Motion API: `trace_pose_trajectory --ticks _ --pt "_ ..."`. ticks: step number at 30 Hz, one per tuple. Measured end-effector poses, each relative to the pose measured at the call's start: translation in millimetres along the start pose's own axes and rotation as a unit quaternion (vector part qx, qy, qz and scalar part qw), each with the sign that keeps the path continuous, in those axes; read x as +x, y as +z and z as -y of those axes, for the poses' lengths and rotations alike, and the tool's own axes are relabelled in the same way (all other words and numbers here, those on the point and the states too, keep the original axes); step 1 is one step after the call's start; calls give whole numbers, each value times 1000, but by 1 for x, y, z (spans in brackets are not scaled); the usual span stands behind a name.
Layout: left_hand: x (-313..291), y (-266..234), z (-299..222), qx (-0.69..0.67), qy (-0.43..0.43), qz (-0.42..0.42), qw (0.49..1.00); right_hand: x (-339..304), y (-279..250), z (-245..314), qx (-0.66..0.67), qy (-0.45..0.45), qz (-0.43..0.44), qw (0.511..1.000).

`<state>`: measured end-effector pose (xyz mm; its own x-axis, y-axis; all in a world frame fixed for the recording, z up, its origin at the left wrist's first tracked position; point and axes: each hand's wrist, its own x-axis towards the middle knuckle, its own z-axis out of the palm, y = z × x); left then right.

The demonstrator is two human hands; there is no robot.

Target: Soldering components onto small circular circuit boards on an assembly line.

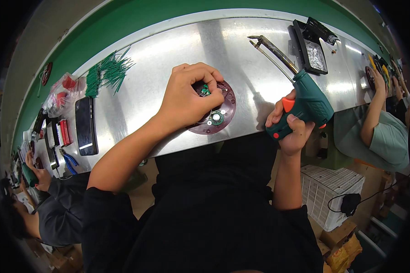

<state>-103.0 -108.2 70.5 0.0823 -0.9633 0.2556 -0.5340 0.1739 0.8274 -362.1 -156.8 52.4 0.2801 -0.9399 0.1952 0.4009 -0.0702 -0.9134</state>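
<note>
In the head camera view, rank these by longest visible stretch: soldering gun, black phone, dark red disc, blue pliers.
1. Soldering gun, clearly longest.
2. Black phone and dark red disc: look alike, and the left hand covers part of the disc, so unranked.
3. Blue pliers, smallest.

A dark phone point(86, 127) lies near blue-handled pliers point(69, 161) on the table point(159, 54); a white slatted crate point(319, 193) stands below, near a cardboard box point(336, 238).
</note>
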Motion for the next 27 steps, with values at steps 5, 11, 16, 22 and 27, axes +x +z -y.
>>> trace_pose_trajectory --ticks 5,11,16,22,27 --pt "-1 0 1 -1 0 -4 1000 0 1 -2 6 0 -4 1000" --pt "0 0 -1 19 5 -4 1000 -6 -1 5 -25 10 0 1000" --pt "3 1 -1 29 30 1 999 -32 -8 11 -190 -35 17 981" --pt "1 1 1 46 49 -5 998 -52 -20 10 -203 -48 51 977" --pt "1 2 0 50 47 -5 998 -57 -27 14 -205 -18 48 977"
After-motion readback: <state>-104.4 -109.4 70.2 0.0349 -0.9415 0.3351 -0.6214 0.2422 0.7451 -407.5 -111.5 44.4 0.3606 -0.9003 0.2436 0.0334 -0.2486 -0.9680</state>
